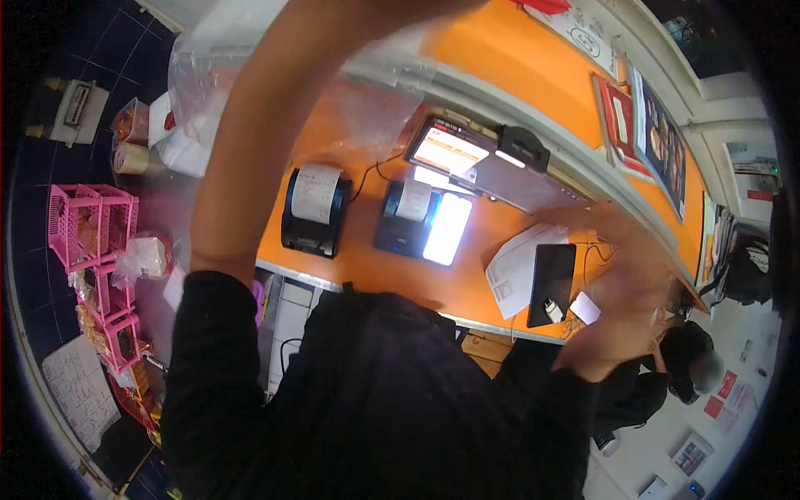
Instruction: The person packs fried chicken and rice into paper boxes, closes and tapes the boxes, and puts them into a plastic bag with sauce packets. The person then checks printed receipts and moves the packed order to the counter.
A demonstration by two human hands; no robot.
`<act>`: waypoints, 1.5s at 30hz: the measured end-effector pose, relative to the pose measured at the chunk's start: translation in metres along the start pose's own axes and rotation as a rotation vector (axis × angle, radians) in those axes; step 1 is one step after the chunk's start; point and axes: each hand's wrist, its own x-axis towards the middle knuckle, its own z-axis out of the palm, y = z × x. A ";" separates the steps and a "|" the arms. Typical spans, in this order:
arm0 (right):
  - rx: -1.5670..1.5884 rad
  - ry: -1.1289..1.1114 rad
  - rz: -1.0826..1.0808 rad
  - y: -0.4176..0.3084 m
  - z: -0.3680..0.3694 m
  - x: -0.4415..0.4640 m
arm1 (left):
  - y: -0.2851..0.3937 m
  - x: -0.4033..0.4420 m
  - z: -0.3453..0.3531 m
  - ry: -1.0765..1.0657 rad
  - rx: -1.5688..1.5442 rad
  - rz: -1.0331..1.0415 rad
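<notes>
My left arm reaches up across the view. Its hand (392, 15) is cut off by the top edge, fingers out of sight. Over the right end of the orange counter (358, 279), my right hand (629, 287) is smeared by motion, so its grip cannot be made out. Nearest to it are a dark tablet (553, 275), a white plug adapter (552, 311), a small white box-like item (585, 308) and a white paper sheet (510, 271). Two black receipt printers (312, 237) with paper strips stand further left. Beside one lies a phone (448, 229) with a glowing white screen.
A lit touchscreen device (450, 152) leans at the counter's back, under an orange shelf (517, 58) holding menus (658, 125). Pink baskets (92, 225) and plastic bags (196, 125) are at left. Another person in dark clothes (637, 396) is at right.
</notes>
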 end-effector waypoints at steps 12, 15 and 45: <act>-0.231 0.049 0.502 0.351 0.201 -0.044 | 0.102 -0.328 0.179 -0.716 -0.128 -0.572; 0.018 0.111 0.523 0.331 0.204 -0.037 | 0.108 -0.326 0.184 -0.801 -0.060 -0.596; 0.191 -0.327 0.523 0.211 0.260 0.046 | 0.093 -0.429 0.126 -0.254 0.001 -0.583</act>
